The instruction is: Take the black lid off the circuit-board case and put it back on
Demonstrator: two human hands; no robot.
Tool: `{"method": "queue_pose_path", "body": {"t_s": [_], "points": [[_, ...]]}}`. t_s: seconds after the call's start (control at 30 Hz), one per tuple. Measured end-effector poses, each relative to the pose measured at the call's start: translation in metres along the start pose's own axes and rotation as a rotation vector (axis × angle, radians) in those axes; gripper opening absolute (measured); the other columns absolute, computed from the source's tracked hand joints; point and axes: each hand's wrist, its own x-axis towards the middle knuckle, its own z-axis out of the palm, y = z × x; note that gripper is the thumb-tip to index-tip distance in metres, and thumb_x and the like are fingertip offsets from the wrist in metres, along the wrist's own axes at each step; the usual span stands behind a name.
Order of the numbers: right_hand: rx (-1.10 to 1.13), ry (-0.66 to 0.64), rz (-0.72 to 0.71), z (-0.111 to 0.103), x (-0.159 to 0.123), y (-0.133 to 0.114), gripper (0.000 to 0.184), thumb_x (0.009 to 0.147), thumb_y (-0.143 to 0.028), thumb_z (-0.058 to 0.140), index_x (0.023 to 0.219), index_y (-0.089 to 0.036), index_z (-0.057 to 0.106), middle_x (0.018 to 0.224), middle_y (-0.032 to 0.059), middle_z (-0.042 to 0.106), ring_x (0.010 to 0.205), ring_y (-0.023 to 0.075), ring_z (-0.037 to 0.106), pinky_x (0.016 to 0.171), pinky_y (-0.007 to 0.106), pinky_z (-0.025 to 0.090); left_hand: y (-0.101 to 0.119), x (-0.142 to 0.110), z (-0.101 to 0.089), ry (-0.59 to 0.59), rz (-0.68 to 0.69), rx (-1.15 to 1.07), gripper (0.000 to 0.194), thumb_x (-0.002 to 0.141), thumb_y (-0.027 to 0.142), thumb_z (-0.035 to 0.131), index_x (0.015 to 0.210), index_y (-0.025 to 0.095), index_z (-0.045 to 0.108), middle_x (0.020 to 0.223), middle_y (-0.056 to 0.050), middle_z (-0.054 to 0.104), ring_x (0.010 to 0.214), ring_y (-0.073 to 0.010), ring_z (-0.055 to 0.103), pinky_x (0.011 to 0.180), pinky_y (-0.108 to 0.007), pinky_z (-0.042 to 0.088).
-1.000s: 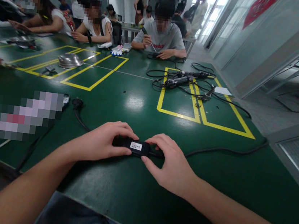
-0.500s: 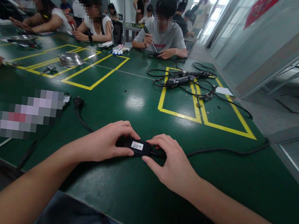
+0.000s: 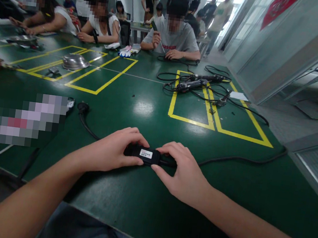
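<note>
A small black box (image 3: 154, 157) in line with a cable lies low over the green table, a white printed label on its top. My left hand (image 3: 114, 148) grips its left end between thumb and fingers. On the right end, my right hand (image 3: 181, 172) does the same from the other side. The black cable (image 3: 235, 158) runs from beneath my right hand toward the table's right edge. Left of my left hand, a power plug (image 3: 83, 107) lies on the table, its cord leading under that hand. What the covered part of the box looks like is hidden.
A blurred-out pinkish object (image 3: 28, 120) with a white loop lies at the left. Farther off are a metal bowl (image 3: 75, 62), black cabled tools (image 3: 192, 85) and yellow tape outlines (image 3: 192, 122). Across the table a co-worker (image 3: 172, 35) holds a screwdriver; others sit at the left.
Both my hands keep the same grip on the black box, with no clear movement. In the background, the people standing by the window have shifted.
</note>
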Motion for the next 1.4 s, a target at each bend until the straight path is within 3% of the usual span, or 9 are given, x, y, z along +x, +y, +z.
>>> {"method": "queue_pose_path", "body": {"t_s": [1.4], "points": [[-0.015, -0.004, -0.006, -0.0002, 0.0006, -0.0010, 0.026, 0.089, -0.016, 0.080, 0.110, -0.022, 0.066, 0.105, 0.0057, 0.075, 0.096, 0.0264, 0.069, 0.084, 0.041, 0.049, 0.0023, 0.0000, 0.0005, -0.002, 0.018, 0.005, 0.028, 0.090, 0.030, 0.078, 0.117, 0.023, 0.073, 0.109, -0.003, 0.067, 0.101, -0.0232, 0.063, 0.093, -0.036, 0.052]]}}
